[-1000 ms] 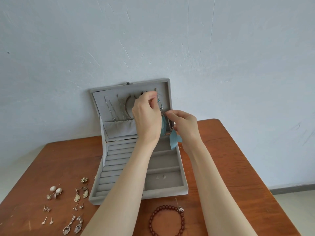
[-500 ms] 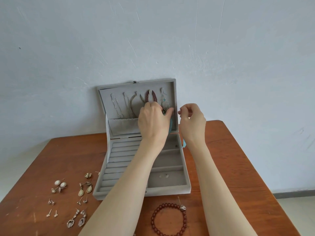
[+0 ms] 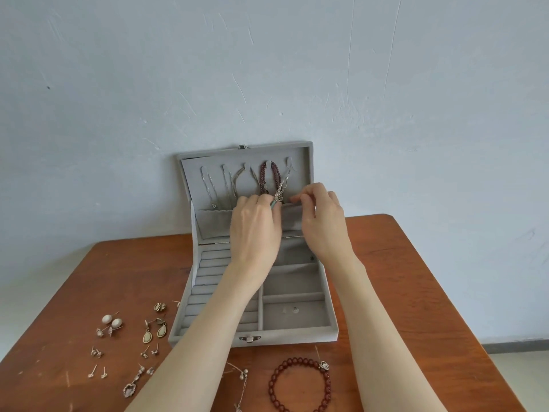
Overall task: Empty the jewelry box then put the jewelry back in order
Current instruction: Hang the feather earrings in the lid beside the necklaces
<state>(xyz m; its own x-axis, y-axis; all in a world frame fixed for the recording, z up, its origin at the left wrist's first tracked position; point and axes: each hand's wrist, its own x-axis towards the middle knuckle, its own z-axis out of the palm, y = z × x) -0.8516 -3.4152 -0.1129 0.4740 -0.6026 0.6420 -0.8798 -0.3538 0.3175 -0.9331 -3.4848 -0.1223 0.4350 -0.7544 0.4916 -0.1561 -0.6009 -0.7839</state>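
The grey velvet jewelry box (image 3: 297,337) stands open on the wooden table, its lid upright against the wall. From the lid's hooks hang silver chains (image 3: 212,188), a bangle (image 3: 237,181), a dark red bead necklace (image 3: 263,178) and a silver necklace with a teal pendant (image 3: 282,185). My left hand (image 3: 255,224) pinches that necklace's lower end at the top of the lid pocket (image 3: 212,221); only a sliver of teal shows. My right hand (image 3: 322,221) pinches the pocket's upper edge just to the right. The tray compartments are almost bare.
Several earrings (image 3: 154,331) lie in pairs on the table left of the box. A red bead bracelet (image 3: 300,385) and a thin chain (image 3: 242,382) lie in front of it. The table edge (image 3: 445,292) runs close on the right.
Both hands have dropped from the lid's hooks to the pocket's top edge. The teal feather pendants, which hung in plain sight before, are now almost wholly hidden at the pocket.
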